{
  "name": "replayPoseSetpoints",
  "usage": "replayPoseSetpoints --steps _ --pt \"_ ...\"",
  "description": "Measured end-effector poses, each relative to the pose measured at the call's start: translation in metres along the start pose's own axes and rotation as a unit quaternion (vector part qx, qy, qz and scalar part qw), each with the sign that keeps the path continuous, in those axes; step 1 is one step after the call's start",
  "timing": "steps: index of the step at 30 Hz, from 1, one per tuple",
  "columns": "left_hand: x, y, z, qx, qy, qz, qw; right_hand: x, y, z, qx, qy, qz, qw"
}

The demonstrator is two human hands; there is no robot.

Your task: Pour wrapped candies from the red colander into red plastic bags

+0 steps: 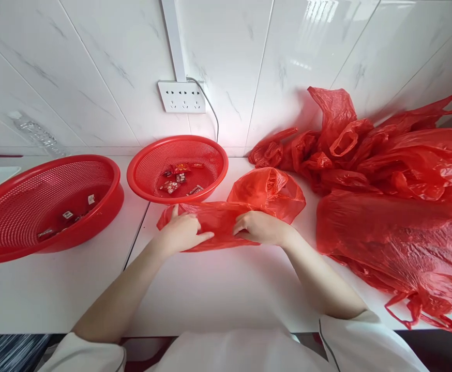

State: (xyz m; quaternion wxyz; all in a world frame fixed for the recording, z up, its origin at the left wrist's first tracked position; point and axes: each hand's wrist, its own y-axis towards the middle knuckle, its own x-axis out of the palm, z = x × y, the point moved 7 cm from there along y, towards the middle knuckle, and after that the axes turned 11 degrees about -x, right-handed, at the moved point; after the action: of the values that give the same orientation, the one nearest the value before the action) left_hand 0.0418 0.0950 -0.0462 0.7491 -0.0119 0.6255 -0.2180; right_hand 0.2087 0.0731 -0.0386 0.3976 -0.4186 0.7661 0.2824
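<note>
A thin red plastic bag [220, 217] lies stretched sideways between my two hands, low over the white table. My left hand [183, 230] is at the bag's left end, its fingers curled on the plastic and its thumb pointing right. Curled fingers of my right hand [260, 227] pinch the bag toward its right side. Some of my fingertips are hidden by the plastic. Just behind my right hand, a puffed-up, crumpled red bag [267, 191] rests against the stretched one. Beyond my left hand stands a round red plastic basket [138, 178] holding several small wrapped packets [169, 186].
A larger red basket [113, 175] with several small packets stands at the left. Piled red plastic bags [396, 232] cover the table's right side. A clear bottle [40, 135] lies by the wall. A power socket [182, 97] with a cable hangs behind the smaller basket.
</note>
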Motion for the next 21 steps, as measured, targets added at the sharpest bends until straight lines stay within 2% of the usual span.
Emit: replayPoseSetpoints --steps 2,4,8,11,13,15,18,21 --pt "0.001 0.005 0.003 -0.005 0.033 0.052 0.998 0.008 0.011 -0.006 -0.046 -0.015 0.006 0.999" --pt "0.012 0.009 0.004 0.001 0.070 0.048 0.996 0.016 0.019 -0.003 -0.038 -0.043 0.015 0.998" --pt "0.028 0.013 -0.011 0.015 0.079 0.003 0.997 0.026 0.016 0.034 0.112 -0.061 -0.017 0.992" --pt "0.034 0.015 -0.031 0.005 -0.001 -0.088 0.996 0.025 0.003 0.062 0.164 0.018 -0.039 0.986" --pt "0.038 0.015 -0.041 -0.007 -0.048 -0.167 0.985 0.024 -0.002 0.074 0.149 0.103 -0.047 0.982" --pt "0.035 0.016 -0.044 -0.011 -0.073 -0.195 0.978 0.024 -0.005 0.078 0.129 0.174 -0.058 0.974" --pt "0.025 0.014 -0.041 -0.012 -0.083 -0.167 0.982 0.024 -0.008 0.074 0.126 0.193 -0.065 0.971" --pt "0.014 0.007 -0.034 -0.025 -0.051 -0.100 0.993 0.026 -0.008 0.062 0.146 0.121 -0.068 0.979"
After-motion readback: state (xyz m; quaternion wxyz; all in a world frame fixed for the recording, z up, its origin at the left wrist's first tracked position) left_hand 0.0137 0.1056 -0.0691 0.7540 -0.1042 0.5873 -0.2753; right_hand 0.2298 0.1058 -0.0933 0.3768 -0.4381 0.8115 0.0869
